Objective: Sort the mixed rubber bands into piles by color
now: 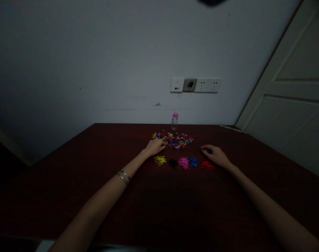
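Observation:
A mixed heap of small, thin rubber bands (178, 140) in several colours lies toward the back of the table. My left hand (156, 146), with bracelets on its wrist, is at the heap's left front edge. Its fingers are bent and closed, and whatever they pinch is hidden. In front lies a row of single-colour piles: yellow bands (160, 160), black bands (173, 163), pink bands (184, 162), blue bands (193, 162) and red bands (207, 165). Just behind the red pile rests my right hand (215, 154), thumb and fingers loosely curved apart with nothing visible between them.
A clear bottle with a pink cap (174, 121) stands behind the heap, near the wall. Sockets and switch plates (195, 85) are on the wall above. The dark red table (117, 140) reaches back to the wall, and a pale door (293, 87) is at the right.

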`<state>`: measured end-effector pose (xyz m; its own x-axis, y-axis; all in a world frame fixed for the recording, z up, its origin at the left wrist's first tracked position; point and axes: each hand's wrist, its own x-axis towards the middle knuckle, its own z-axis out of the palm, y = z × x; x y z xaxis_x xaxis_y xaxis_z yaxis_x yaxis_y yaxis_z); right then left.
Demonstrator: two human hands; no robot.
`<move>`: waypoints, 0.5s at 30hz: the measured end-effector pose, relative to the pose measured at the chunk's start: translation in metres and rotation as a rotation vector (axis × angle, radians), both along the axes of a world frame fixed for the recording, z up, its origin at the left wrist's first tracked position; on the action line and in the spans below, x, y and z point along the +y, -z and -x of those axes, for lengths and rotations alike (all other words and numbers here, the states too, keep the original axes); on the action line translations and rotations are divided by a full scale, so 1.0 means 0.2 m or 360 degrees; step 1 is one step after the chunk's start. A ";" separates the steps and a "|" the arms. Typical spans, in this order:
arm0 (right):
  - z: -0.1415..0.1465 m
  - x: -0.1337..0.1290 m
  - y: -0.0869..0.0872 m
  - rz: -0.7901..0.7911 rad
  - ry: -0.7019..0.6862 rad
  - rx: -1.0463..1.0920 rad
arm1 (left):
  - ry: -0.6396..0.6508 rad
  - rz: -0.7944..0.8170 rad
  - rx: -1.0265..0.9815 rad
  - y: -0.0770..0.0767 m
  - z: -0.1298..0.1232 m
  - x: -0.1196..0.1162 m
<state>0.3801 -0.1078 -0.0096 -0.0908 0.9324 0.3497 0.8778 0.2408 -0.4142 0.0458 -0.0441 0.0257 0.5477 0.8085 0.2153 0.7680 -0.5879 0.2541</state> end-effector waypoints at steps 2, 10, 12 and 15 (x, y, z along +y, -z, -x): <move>0.00 0.00 0.00 -0.0004 0.0004 0.0008 | -0.0013 0.0018 -0.0056 0.01 0.00 0.00; -0.01 0.01 0.01 -0.0008 0.0004 0.0024 | -0.0017 0.0088 -0.0144 -0.01 0.02 0.02; 0.00 0.01 0.01 -0.0008 0.0005 0.0026 | -0.0007 0.0087 -0.0138 -0.02 0.03 0.02; 0.00 0.01 0.01 -0.0005 -0.0004 0.0028 | 0.0002 0.0081 -0.0114 -0.03 0.04 0.02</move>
